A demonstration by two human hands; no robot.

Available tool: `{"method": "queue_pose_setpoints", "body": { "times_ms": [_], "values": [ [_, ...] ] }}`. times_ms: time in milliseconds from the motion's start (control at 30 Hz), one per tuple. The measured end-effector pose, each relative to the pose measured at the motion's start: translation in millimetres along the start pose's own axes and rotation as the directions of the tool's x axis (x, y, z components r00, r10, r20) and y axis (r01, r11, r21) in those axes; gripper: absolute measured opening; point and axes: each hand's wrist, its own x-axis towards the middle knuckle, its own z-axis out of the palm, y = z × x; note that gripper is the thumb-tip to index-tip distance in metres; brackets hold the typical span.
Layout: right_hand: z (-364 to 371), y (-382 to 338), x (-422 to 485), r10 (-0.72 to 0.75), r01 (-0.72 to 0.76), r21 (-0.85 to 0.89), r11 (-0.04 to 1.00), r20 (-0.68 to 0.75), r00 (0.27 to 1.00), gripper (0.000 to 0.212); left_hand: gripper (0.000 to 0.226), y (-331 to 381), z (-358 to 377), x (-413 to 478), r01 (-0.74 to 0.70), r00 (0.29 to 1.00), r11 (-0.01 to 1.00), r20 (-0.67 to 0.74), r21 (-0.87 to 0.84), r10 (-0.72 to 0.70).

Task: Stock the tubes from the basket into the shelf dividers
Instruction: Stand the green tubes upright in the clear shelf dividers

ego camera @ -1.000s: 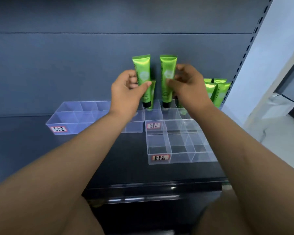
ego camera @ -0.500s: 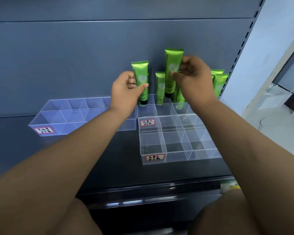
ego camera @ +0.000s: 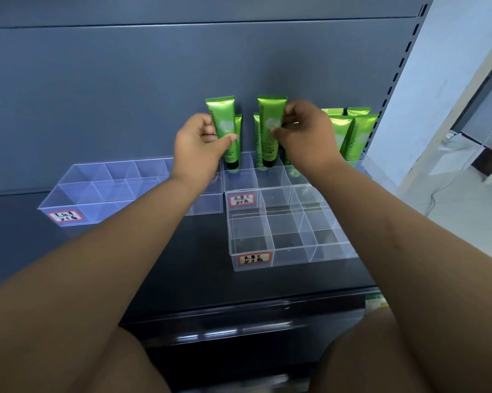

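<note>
We see glossy green tubes, flat-crimped on top and tapering to black caps. The dividers are clear, hard plastic trays cut into square cells: a rear tray (ego camera: 270, 181), a front tray (ego camera: 284, 242) and a left tray (ego camera: 97, 191), each with a red-bordered label (ego camera: 254, 259). They sit on a dark, smooth shelf (ego camera: 182, 265) against a matte grey-blue back panel (ego camera: 125, 95); pale floor shows to the right. The left hand (ego camera: 199, 148) pinches the left tube (ego camera: 222, 112) mid-body between thumb and curled fingers. The right hand (ego camera: 304, 137) pinches the right tube (ego camera: 267, 148) likewise. Both tubes stand upright, caps down over the rear tray's back cells, beside the stocked tubes (ego camera: 358, 137).
</note>
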Motion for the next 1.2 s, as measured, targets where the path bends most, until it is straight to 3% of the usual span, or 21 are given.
{"method": "queue_pose_setpoints", "body": {
  "times_ms": [167, 433, 567, 867, 1200],
  "values": [
    [5, 7, 4, 0.004, -0.006, -0.061, 0.998, -0.026, 1.0, 0.037, 0.038, -8, 4, -4, 0.031, 0.998, 0.995, 0.05, 0.09, -0.036],
    [11, 14, 6, 0.031, -0.033, -0.139, 0.99, -0.012, 0.999, 0.018, 0.037, -20, 3, -4, 0.099, 0.991, 0.958, 0.064, 0.269, -0.121],
    [14, 16, 5, 0.054, -0.055, -0.131, 0.99, -0.011, 0.998, 0.025, 0.04, -20, 4, -4, 0.102, 0.989, 0.953, 0.07, 0.286, -0.127],
    [22, 20, 2, 0.082, -0.075, -0.214, 0.974, 0.028, 0.996, 0.016, 0.032, -20, 5, -6, 0.115, 0.986, 0.948, 0.084, 0.296, -0.146],
    [24, 25, 5, 0.136, -0.128, -0.264, 0.956, 0.012, 0.991, 0.02, 0.033, -22, 6, -6, 0.095, 0.988, 0.95, 0.088, 0.296, -0.126]
  ]
}}
